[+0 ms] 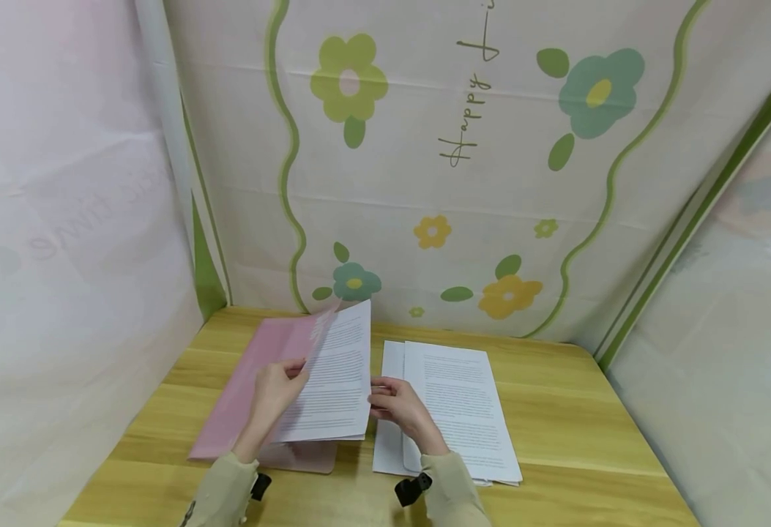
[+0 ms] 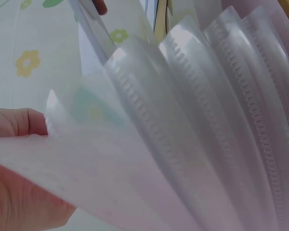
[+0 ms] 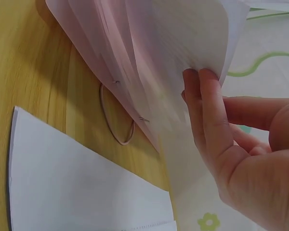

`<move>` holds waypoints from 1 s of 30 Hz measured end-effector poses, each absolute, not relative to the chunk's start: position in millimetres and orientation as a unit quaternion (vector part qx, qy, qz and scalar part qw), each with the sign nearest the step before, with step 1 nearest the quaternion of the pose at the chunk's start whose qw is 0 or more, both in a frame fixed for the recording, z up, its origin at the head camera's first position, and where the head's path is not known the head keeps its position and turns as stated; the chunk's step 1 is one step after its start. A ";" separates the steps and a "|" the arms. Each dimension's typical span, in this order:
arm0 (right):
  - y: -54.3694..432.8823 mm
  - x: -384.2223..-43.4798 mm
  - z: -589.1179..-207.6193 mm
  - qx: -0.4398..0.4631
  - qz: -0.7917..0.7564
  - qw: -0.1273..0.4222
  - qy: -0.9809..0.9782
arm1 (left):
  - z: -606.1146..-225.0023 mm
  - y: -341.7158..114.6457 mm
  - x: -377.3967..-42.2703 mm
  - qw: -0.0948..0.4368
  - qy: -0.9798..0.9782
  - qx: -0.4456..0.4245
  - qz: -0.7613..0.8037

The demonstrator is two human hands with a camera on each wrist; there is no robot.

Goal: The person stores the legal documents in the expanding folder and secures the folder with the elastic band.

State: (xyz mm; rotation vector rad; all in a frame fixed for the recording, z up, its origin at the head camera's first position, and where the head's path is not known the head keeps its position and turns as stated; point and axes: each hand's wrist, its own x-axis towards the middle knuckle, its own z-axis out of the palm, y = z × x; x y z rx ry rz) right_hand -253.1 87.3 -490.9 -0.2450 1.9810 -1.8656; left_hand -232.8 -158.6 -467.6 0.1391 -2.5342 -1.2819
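Starting at the left, a pale fabric wall [image 1: 62,183] with faint lettering borders the wooden table [image 1: 576,424]. Next along, here's the pink folder [image 1: 245,391], lying on the left half of the table and spread open, its see-through cover lifted. Inside, the clear pleated pockets [image 2: 197,82] fan out like an accordion, and a thin loop [image 3: 105,115] dangles from its edge. The left hand [image 1: 276,395] has that cover in a firm pinch, thumb on one face and fingers on the other, with barely any gap.

Just right of it come the printed sheets [image 1: 339,380], tilted up, their left part behind the cover and their right edge clear of the folder; which pocket they sit in, I can't tell. And the right hand [image 1: 406,406] has them at that right edge, a light pinch between fingertips and thumb, the fingers nearly straight.

Over on the right, beneath and beside that hand, a paper stack [image 1: 464,410] lies flat, print facing up, its lower sheets poking out to the left. Both sleeves [image 1: 223,487] reach in from the near side, a black device at each wrist. At the far side rises a back wall [image 1: 372,190] with flowers and wavy green lines.
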 end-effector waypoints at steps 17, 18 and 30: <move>70.0 -254.9 -496.0 -0.101 -0.684 0.215 0.690 | -465.5 -158.2 -232.0 0.149 -0.882 0.050 -0.444; 68.9 -255.1 -496.3 -0.100 -0.686 0.216 0.688 | -465.5 -158.2 -232.0 0.148 -0.883 0.050 -0.443; 57.2 -256.0 -499.2 -0.098 -0.697 0.219 0.676 | -467.2 -158.5 -233.0 0.150 -0.880 0.048 -0.448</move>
